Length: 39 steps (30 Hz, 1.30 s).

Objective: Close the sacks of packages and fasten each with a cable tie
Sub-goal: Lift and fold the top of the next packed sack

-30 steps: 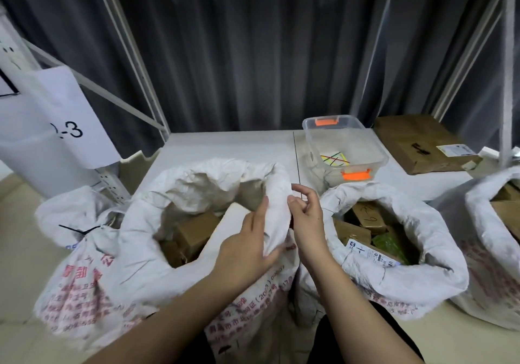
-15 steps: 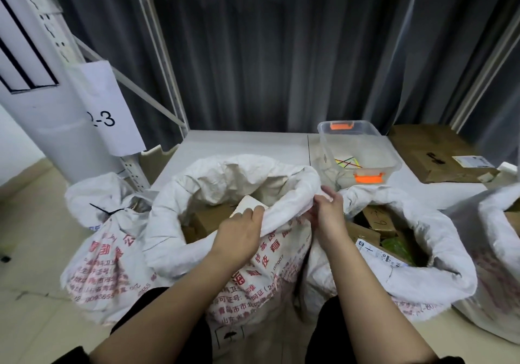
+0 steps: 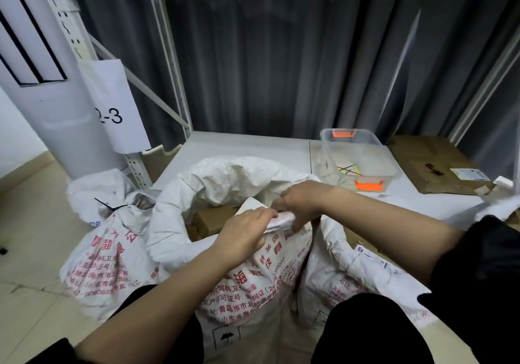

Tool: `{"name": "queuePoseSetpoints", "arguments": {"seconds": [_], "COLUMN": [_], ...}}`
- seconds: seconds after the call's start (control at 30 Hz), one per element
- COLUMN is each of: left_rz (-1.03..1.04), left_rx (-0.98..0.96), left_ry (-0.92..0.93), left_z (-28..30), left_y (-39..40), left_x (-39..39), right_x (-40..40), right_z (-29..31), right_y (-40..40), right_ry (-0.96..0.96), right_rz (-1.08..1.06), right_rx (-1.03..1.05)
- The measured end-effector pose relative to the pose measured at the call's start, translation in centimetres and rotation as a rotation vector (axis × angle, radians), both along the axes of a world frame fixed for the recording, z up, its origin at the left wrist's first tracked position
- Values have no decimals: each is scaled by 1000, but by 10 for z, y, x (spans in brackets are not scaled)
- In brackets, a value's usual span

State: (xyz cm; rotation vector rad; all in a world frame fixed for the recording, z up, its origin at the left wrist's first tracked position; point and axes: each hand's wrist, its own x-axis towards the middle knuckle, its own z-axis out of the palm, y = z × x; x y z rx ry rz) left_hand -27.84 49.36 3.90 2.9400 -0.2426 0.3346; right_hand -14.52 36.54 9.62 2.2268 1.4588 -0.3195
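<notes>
Two hands on the middle sack [image 3: 225, 240], both at its near rim. Left hand [image 3: 244, 237] fingers curled over the rolled rim; a half-sec ago it sat lower on the same edge w/ the rim still fat and rolled. Right hand [image 3: 302, 203] has crossed leftward from the sack's right edge and now pinches the rim fabric just beside the left, knuckles nearly touching. Between them a flattened fold of white cloth [image 3: 281, 220] is coming up, so the roll looks to be getting undone. Head also dropped closer & tilted; view blurry at edges.

Meaning for task: judge this as the unroll step, i.e. freeing enough neck to gather. Mouth still wide open, brown boxes [image 3: 213, 217] visible inside. No tie in either hand.

Status of others: left sack [image 3: 92, 254] on the floor already bunched shut w/ a black tie [image 3: 108, 207]. Right sack [image 3: 351, 262] open, mostly hidden by the right forearm. Another sack at far right edge, barely in frame.

Supplies: clear bin [image 3: 365, 152] w/ orange latches on the shelf [image 3: 244, 149] behind the sacks, coloured ties [image 3: 349, 170] lying in it, well apart from the hands. Flat carton [image 3: 433, 164] beside bin.

Next likely: unroll round the rest of the rim, bunch neck, then reach to bin. Risk: stiff woven cloth springing back.
</notes>
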Motion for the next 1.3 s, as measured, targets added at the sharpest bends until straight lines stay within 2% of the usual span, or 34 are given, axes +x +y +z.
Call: {"name": "queuePoseSetpoints", "arguments": {"seconds": [0.03,0.1,0.17,0.2,0.27,0.33,0.43,0.57,0.63,0.73,0.83,0.93,1.0,1.07,1.17,1.27,1.3], "left_rz": [1,117,305,340,302,259,234,166,136,98,102,162,188,197,72,30,19], "left_rx": [23,4,-87,-74,59,113,194,50,20,5,-43,-211,-173,22,298,290,293], "left_ry": [3,67,159,195,172,150,78,4,6,40,143,325,371,285,30,-74,-76], "left_z": [-1,-6,-9,-9,-11,-14,-25,-39,-44,-41,-38,-26,-17,-12,-24,-39,-43], "left_y": [-1,4,13,16,17,13,10,16,19,23,29,34,33,26,12,7,7], "left_x": [-1,-1,2,3,5,4,1,-1,0,1,-1,0,2,0,-10,-18,-20], "right_x": [2,4,12,15,21,19,18,21,23,28,35,42,44,43,36,17,11], "right_z": [-9,-27,-38,-42,-53,-64,-78,-86,-84,-82,-83,-80,-71,-63,-69,-96,-104], "right_y": [2,1,-5,-8,-14,-15,-17,-25,-29,-34,-39,-41,-37,-33,-32,-34,-34], "right_ry": [-33,-120,-257,-295,-168,-22,-67,-15,26,41,-32,-103,-118,-182,-200,-98,-34], "right_rz": [28,158,371,424,437,335,294,295,223,231,331,452,521,528,418,158,105], "right_rx": [-51,1,206,300,467,518,578,563,474,471,452,471,464,489,638,795,779]}}
